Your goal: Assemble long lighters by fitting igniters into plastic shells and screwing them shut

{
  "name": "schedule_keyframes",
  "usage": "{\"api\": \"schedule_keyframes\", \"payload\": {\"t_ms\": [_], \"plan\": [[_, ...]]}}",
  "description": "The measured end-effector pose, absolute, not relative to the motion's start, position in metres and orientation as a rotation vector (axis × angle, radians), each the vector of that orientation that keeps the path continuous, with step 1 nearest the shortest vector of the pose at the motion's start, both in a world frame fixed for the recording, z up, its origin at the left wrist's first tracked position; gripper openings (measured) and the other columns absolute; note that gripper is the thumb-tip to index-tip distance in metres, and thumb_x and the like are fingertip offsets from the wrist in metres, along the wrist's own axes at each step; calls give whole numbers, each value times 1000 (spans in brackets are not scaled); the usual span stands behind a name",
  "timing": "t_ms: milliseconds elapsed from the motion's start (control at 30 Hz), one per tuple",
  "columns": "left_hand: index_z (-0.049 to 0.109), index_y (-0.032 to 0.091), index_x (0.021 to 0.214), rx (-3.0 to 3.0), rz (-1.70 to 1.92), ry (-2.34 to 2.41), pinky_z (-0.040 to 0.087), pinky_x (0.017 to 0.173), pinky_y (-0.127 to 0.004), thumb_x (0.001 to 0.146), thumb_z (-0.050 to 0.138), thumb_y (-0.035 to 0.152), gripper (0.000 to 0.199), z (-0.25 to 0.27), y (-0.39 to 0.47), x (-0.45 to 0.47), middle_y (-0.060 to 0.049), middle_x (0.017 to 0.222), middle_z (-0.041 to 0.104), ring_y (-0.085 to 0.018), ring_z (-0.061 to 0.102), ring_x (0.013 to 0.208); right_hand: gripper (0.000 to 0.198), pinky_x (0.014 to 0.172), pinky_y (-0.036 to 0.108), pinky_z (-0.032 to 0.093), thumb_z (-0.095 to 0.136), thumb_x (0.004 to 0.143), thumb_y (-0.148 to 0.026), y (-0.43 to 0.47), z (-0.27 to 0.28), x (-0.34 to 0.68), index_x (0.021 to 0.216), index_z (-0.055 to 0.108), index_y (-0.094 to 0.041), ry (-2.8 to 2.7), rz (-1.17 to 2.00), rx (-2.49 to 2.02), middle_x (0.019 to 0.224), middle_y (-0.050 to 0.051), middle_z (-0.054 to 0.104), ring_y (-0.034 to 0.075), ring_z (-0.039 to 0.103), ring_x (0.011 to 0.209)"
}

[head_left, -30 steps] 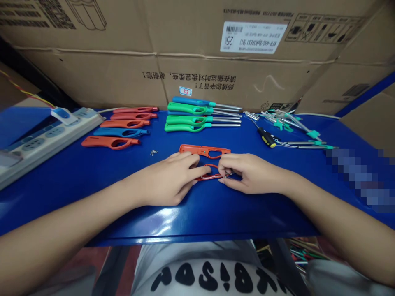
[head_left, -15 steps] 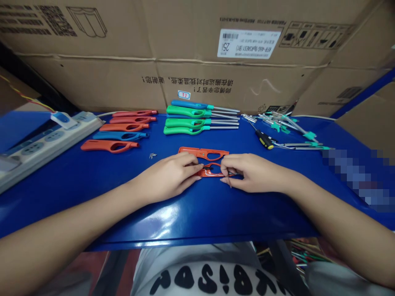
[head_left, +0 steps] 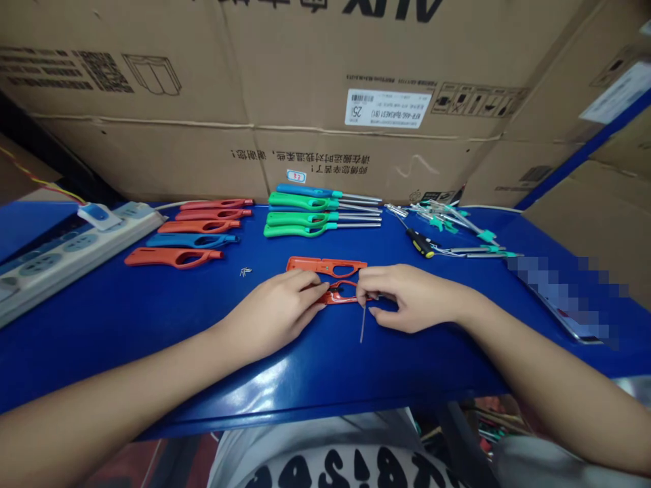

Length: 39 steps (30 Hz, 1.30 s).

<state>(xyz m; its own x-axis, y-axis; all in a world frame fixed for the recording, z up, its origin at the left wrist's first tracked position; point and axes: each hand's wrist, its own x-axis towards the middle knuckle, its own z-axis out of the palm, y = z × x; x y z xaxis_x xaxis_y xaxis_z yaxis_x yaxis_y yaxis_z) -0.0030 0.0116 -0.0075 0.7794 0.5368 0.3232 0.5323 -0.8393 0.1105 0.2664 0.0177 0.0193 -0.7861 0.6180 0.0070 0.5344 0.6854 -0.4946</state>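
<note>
An opened orange lighter casing lies on the blue table in front of me. Its near half [head_left: 340, 294] has a white wire and dark parts inside. My left hand [head_left: 287, 303] is closed over the left end of that half, thumb and fingers gripping it. At the other end, my right hand [head_left: 401, 297] has bent fingers pinching a thin rod [head_left: 362, 327] that points down toward me. The other half of the casing [head_left: 325, 267] rests just behind, partly under my left fingers.
Left stand orange and blue lighter handles [head_left: 173, 257] and a power strip [head_left: 76, 240]. Behind are green and blue lighters [head_left: 298, 220]. To the right lie a screwdriver [head_left: 420, 242], metal tubes [head_left: 447, 215] and a phone-like slab [head_left: 554, 298]. Small screws [head_left: 245, 272] lie left of my hand.
The thin rod in my right hand has swung out and now shows clearly, pointing toward me. My left hand stays on the casing. The view has tilted up slightly.
</note>
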Motion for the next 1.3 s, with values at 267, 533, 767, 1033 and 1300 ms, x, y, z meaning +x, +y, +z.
{"api": "schedule_keyframes", "payload": {"t_ms": [267, 533, 767, 1033, 1300], "plan": [[65, 17, 132, 2842, 621, 792, 58, 90, -39, 104, 51, 23, 32, -12, 16, -4, -9, 114, 70, -24, 67, 105, 20, 66, 24, 44, 52, 89, -11, 29, 17, 278, 98, 68, -17, -2546, 804, -903, 89, 2, 66, 12, 55, 69], [69, 28, 129, 2835, 586, 773, 55, 96, -42, 104, 50, 23, 32, -15, 17, -7, -7, 128, 67, -25, 64, 116, 11, 89, 40, 49, 56, 85, -19, 65, 11, 315, 88, 67, -20, -2243, -134, -1376, 93, 8, 69, 26, 62, 93], [70, 30, 126, 2812, 622, 745, 55, 94, -40, 104, 50, 22, 31, -16, 18, -9, -6, 127, 69, -24, 65, 113, 26, 90, 52, 49, 55, 78, -15, 95, 4, 374, 99, 70, -18, -1827, -222, -2209, 117, 19, 65, 39, 58, 113], [70, 26, 122, 2746, 666, 734, 54, 97, -40, 103, 52, 22, 27, -16, 18, -7, -6, 125, 70, -23, 65, 112, 27, 89, 53, 48, 58, 84, -24, 103, -4, 393, 108, 70, -20, -1758, -193, -2274, 120, 19, 64, 40, 56, 114], [72, 26, 120, 2722, 655, 732, 53, 97, -40, 103, 52, 20, 27, -15, 18, -6, -7, 124, 69, -23, 64, 112, 10, 96, 57, 45, 63, 82, -24, 104, -9, 388, 91, 64, -19, -1718, -152, -2152, 117, 19, 61, 40, 52, 120]]}}
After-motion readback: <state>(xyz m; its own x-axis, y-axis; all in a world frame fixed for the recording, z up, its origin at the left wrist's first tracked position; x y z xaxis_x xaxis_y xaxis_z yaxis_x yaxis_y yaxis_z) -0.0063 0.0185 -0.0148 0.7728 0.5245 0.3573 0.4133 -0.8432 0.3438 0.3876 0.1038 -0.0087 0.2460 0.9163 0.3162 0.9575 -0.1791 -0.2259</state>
